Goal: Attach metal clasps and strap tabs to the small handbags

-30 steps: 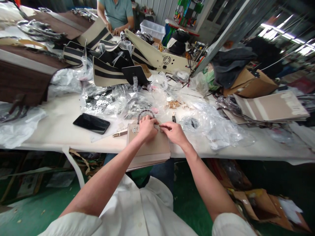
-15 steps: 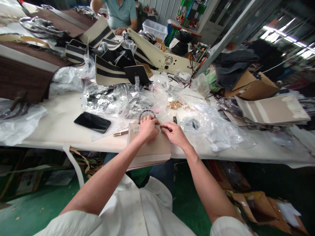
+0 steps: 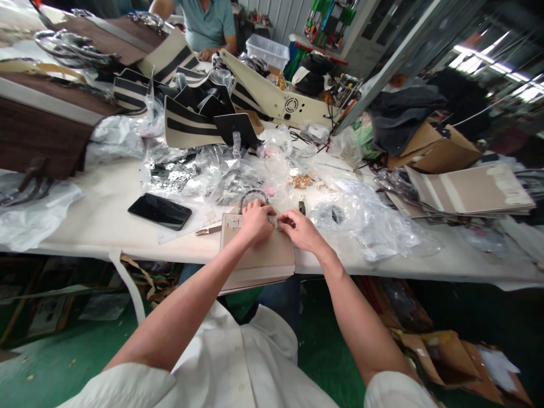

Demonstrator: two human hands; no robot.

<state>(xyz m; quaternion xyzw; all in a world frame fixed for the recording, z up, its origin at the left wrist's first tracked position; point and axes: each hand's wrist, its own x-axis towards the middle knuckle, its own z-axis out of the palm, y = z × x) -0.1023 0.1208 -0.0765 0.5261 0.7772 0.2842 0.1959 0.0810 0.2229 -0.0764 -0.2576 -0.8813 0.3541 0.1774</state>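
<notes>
A beige bag panel (image 3: pixel 263 249) with dark edging lies at the table's front edge, partly overhanging it. My left hand (image 3: pixel 257 220) rests on its upper part, fingers bent and closed at the top edge, beside a dark curved handle (image 3: pixel 254 193). Close by on the right, my right hand (image 3: pixel 300 228) is closed in a pinch at the same edge; the small thing between its fingertips is too small to name. A small metal plate (image 3: pixel 233 224) shows on the panel's upper left. From the panel's left side sticks out a strap with a metal end (image 3: pixel 208 230).
A black phone (image 3: pixel 159 211) lies to the left. Plastic bags (image 3: pixel 374 221) and small gold fittings (image 3: pixel 302 181) lie to the right and beyond. Striped panels (image 3: pixel 191 127) and a cream machine arm (image 3: pixel 284 105) stand farther back. A co-worker (image 3: pixel 209 25) sits across the table.
My right hand has shifted very slightly at the panel's edge. The co-worker's raised arm has moved a little; all else looks the same.
</notes>
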